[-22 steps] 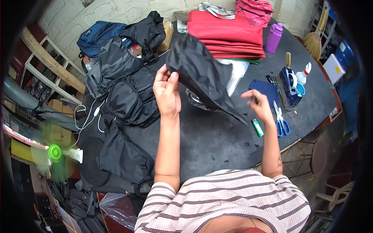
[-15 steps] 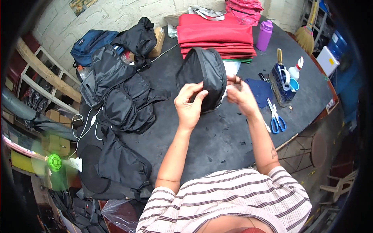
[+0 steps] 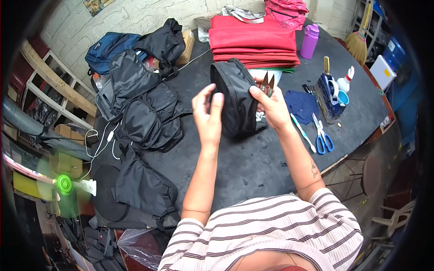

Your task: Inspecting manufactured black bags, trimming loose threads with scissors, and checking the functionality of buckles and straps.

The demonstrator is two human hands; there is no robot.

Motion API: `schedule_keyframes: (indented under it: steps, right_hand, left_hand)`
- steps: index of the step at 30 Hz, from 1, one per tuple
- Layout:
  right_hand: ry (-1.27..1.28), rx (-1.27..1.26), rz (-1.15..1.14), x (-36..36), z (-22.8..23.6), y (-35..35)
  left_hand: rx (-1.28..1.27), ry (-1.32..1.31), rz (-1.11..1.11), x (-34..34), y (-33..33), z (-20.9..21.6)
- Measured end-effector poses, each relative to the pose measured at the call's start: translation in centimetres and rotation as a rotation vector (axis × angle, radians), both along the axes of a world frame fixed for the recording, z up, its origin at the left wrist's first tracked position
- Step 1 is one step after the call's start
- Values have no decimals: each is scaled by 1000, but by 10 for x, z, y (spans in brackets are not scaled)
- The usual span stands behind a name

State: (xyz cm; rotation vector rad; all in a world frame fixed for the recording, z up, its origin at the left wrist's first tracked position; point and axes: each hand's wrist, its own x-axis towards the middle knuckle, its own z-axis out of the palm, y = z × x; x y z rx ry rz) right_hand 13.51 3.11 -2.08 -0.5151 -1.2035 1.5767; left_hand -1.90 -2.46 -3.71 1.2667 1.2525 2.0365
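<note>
A black fabric pouch or bag piece [image 3: 235,92] with a curved, boxy side stands tilted above the dark table, between my two hands. My left hand [image 3: 207,110] is beside its left side, fingers and thumb apart, not closed on the cloth. Thread snips [image 3: 268,85] with dark pointed blades are in my right hand [image 3: 273,106], blades pointing up. The thumb of that hand also presses on the bag's right edge. A small white bit [image 3: 259,116] shows at the bag's lower right, below my right fingers; I cannot make out what it is.
Blue-handled scissors [image 3: 322,137], a toothbrush [image 3: 304,134] and a dark blue cloth [image 3: 301,105] lie right. A tool box [image 3: 329,101] and purple bottle [image 3: 309,41] stand beyond. Folded red fabric [image 3: 253,39] sits behind; black bags [image 3: 151,115] cover the left. A fan [image 3: 64,184] spins at the left.
My left hand has let go of the bag's edge and opened. My right hand, blurred before, now holds the snips upright against the bag, which has turned slightly.
</note>
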Motion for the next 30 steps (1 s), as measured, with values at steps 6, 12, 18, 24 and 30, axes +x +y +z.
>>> schedule_keyframes:
  steps: [6, 12, 18, 24, 30]
  right_hand:
    - [245, 110, -178, -11, -41, -41]
    - [-273, 463, -296, 48, -120, -103]
    - [-604, 766, -355, 115, -148, -122]
    - [-553, -241, -332, 97, -129, -55]
    - [-330, -189, -228, 69, -110, -52]
  left_hand:
    - [163, 422, -2, 41, -20, 31]
    - [-171, 653, -373, 38, -58, 17]
    - [-639, 160, -772, -23, -81, -56]
    - [-685, -96, -116, -61, -27, -100]
    - [-516, -824, -533, -29, -23, -100]
